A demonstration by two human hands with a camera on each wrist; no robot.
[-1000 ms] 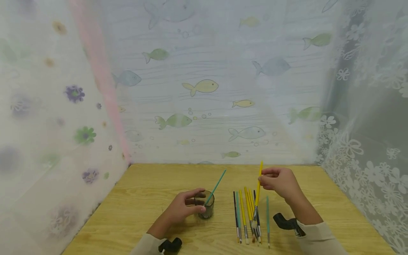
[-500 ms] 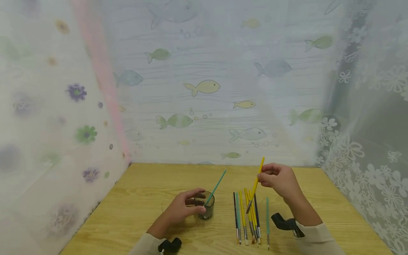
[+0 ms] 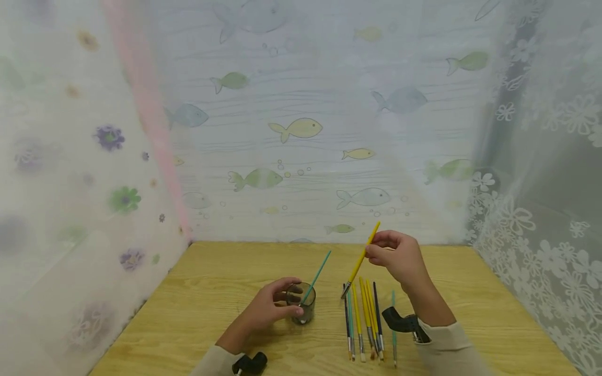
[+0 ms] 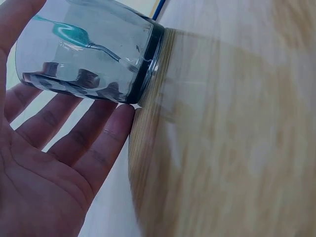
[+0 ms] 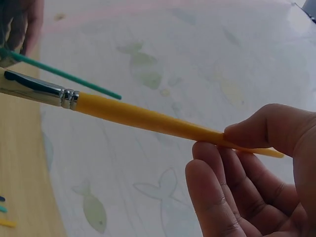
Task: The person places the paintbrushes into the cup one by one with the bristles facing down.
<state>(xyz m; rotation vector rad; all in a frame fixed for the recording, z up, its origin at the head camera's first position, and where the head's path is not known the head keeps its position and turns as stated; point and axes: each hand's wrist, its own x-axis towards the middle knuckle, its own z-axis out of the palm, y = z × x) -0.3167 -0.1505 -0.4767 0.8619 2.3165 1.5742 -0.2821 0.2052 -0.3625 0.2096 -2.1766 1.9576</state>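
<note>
My left hand (image 3: 268, 309) holds a clear dark-tinted glass (image 3: 308, 315), thumb on the near side and fingers round the far side. The glass stands upright on the table, with a teal paintbrush (image 3: 321, 272) leaning in it, handle up. In the left wrist view, that brush's metal ferrule shows through the glass wall (image 4: 108, 29). My right hand (image 3: 400, 259) pinches a yellow paintbrush (image 3: 361, 259) near its handle end, between thumb and fingertips. That brush tilts above the table, bristles down and to the left, right of the glass.
A row of several paintbrushes (image 3: 358, 318), yellow, teal and dark, lies right of the glass on the wooden table (image 3: 197, 313). A lone teal brush (image 3: 394, 339) lies farther right, partly behind the wrist mount (image 3: 400, 320). Fish-patterned curtain (image 3: 301, 209) hangs behind the table.
My right hand has raised the yellow paintbrush from over the row and carried it left toward the glass, tilting it further. The left hand and glass stay in place.
</note>
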